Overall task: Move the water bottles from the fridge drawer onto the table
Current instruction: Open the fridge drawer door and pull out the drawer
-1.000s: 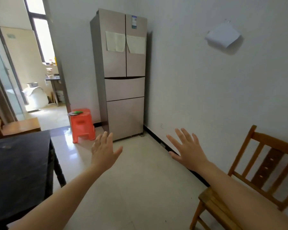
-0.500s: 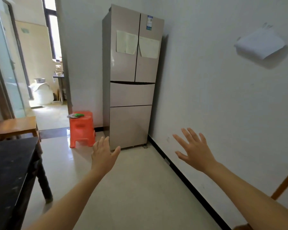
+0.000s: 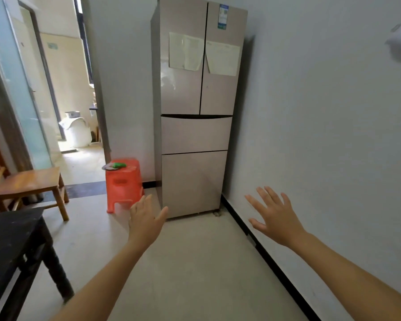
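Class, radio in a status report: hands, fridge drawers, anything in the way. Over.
Left hand, right hand open, empty. Fridge drawers shut, no bottles visible. Red stool beside fridge, left of approach.

**A:** Which lane toward the fridge (image 3: 183, 93) is free?

**B:** The bare strip of floor (image 3: 195, 279), running from its near edge up to the fridge foot. The left grip (image 3: 146, 221) and right grip (image 3: 276, 218), fingers spread and holding nothing, hang above it, apart from the fridge.

**A:** What bounds the strip?

**B:** Right: the wall (image 3: 322, 158) and black skirting (image 3: 276, 269) along the floor's right edge. Left: the bench (image 3: 9, 239), its far right corner and leg nearest the lane. Beyond it stand a wooden chair (image 3: 30, 181) and an orange stool (image 3: 123, 184), just beside the fridge's left side.

**A:** And the drawers?

**B:** Middle drawer (image 3: 196, 135) and lower drawer (image 3: 192, 184) sit closed, with bare floor before them.
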